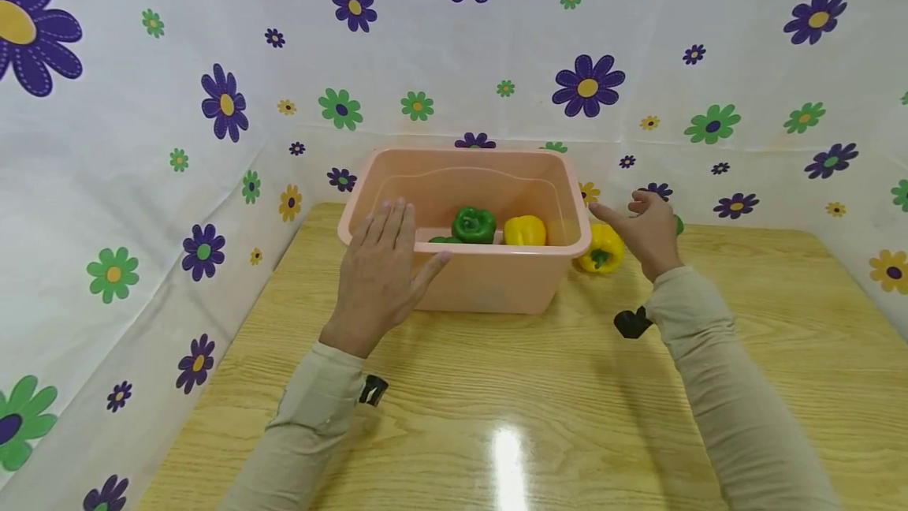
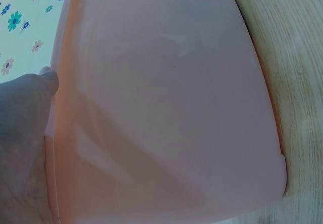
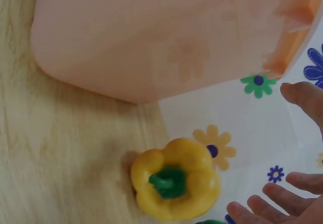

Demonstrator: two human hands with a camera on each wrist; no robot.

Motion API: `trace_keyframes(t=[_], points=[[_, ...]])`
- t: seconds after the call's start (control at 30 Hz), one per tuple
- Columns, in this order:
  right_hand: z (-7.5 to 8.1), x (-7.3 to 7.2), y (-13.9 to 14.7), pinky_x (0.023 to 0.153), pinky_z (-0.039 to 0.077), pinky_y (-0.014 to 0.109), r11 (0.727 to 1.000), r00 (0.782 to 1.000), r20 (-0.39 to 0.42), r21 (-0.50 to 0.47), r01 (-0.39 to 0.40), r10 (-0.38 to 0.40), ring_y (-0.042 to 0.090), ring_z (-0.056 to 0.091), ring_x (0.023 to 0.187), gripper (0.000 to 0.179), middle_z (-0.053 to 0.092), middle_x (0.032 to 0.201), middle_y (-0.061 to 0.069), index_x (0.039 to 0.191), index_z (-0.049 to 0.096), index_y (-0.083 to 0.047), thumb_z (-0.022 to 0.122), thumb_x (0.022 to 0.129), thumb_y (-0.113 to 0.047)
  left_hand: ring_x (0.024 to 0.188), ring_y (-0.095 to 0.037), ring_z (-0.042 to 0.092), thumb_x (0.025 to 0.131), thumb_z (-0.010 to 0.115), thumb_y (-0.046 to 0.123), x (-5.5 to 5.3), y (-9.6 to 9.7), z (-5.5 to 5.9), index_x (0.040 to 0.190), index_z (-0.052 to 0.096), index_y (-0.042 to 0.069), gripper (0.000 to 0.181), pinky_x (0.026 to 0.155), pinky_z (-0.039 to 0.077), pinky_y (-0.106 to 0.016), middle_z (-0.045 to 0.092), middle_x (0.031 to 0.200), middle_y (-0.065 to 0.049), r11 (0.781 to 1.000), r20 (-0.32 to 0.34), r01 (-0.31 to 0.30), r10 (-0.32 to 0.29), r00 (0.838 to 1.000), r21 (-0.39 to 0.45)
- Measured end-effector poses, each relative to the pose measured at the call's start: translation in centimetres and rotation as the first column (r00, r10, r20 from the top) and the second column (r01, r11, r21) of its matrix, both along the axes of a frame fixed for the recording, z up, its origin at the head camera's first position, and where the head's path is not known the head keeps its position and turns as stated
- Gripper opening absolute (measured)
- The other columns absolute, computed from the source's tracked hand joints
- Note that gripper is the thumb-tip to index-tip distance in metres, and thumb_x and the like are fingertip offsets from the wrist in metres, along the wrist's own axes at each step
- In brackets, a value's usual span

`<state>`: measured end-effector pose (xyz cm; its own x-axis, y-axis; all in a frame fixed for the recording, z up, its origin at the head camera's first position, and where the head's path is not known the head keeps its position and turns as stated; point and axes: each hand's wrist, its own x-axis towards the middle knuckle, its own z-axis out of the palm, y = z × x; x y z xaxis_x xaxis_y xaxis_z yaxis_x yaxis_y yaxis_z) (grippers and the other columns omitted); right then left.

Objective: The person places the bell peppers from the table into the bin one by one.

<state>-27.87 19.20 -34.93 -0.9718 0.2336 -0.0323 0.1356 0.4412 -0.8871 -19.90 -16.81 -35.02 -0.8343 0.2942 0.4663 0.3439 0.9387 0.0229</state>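
My left hand [image 1: 379,266] lies with straight fingers over the front left rim of a pink plastic bin [image 1: 482,282]. The left wrist view shows its thumb [image 2: 48,80] along the rim. Inside the bin are a green bell pepper [image 1: 474,225], a yellow bell pepper [image 1: 525,231] and part of another green one [image 1: 445,240]. My right hand [image 1: 649,231] is held empty beside the bin's right end, thumb and fingers spread apart. Near it, a second yellow bell pepper [image 3: 176,178] lies on the table, its green stem showing. Mostly hidden behind that hand is something green [image 1: 679,225].
The bin stands on a light wood table [image 1: 525,385] near its back edge. A white cloth with printed flowers [image 1: 496,38] hangs behind the table and along both sides. Small black devices [image 1: 631,323] show beside both wrists.
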Motion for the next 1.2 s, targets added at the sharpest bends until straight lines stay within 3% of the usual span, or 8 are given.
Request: trace_keyframes(t=[0.2, 0.43, 0.7, 0.93, 1.2], points=[[-1.9, -0.2, 0.3, 0.112, 0.039, 0.056, 0.999, 0.998, 0.057, 0.033, 0.012, -0.014, 0.043, 0.039, 0.139, 0.105, 0.036, 0.156, 0.025, 0.158, 0.025, -0.001, 0.076, 0.085, -0.056, 0.15, -0.035, 0.029, 0.1, 0.046, 0.063, 0.1, 0.1, 0.1, 0.153, 0.037, -0.007, 0.087, 0.125, 0.018, -0.045, 0.038, 0.158, -0.023, 1.0, 0.001, 0.004, -0.004, 1.0, 0.008], [-3.5, -0.2, 0.6, 0.113, 0.04, 0.054, 0.999, 0.998, 0.065, 0.041, -0.009, 0.006, 0.042, 0.041, 0.133, 0.103, 0.039, 0.15, 0.028, 0.155, 0.027, 0.007, 0.076, 0.087, -0.053, 0.15, -0.036, 0.029, 0.101, 0.044, 0.064, 0.1, 0.1, 0.0, 0.153, 0.036, -0.007, 0.088, 0.125, 0.017, -0.045, 0.036, 0.159, -0.022, 1.0, 0.014, -0.001, 0.001, 1.0, 0.007], [-4.4, -0.3, 0.7, 0.116, 0.035, 0.053, 1.0, 0.995, 0.099, 0.018, -0.009, 0.008, 0.042, 0.037, 0.141, 0.104, 0.034, 0.156, 0.028, 0.157, 0.021, 0.007, 0.077, 0.088, -0.047, 0.15, -0.035, 0.028, 0.101, 0.043, 0.064, 0.1, 0.1, 0.0, 0.153, 0.036, -0.007, 0.088, 0.125, 0.016, -0.044, 0.036, 0.158, -0.023, 1.0, 0.003, 0.006, -0.006, 1.0, 0.011], [-5.0, -0.1, 0.7, 0.109, 0.045, 0.049, 0.999, 0.991, 0.135, -0.027, -0.022, 0.026, 0.04, 0.042, 0.136, 0.099, 0.029, 0.159, 0.027, 0.157, 0.021, 0.007, 0.076, 0.09, -0.041, 0.149, -0.036, 0.03, 0.1, 0.047, 0.062, 0.1, 0.0, 0.0, 0.152, 0.037, -0.007, 0.087, 0.124, 0.02, -0.046, 0.037, 0.158, -0.023, 1.0, -0.003, 0.006, -0.006, 1.0, 0.011], [-5.6, -0.1, 0.4, 0.108, 0.045, 0.049, 0.999, 0.988, 0.153, -0.053, -0.01, 0.018, 0.04, 0.042, 0.137, 0.094, 0.026, 0.16, 0.028, 0.157, 0.02, 0.007, 0.074, 0.093, -0.036, 0.15, -0.035, 0.028, 0.1, 0.046, 0.062, 0.1, 0.0, 0.0, 0.153, 0.035, -0.007, 0.088, 0.125, 0.017, -0.045, 0.035, 0.159, -0.022, 1.0, 0.009, 0.004, -0.004, 1.0, 0.007]])
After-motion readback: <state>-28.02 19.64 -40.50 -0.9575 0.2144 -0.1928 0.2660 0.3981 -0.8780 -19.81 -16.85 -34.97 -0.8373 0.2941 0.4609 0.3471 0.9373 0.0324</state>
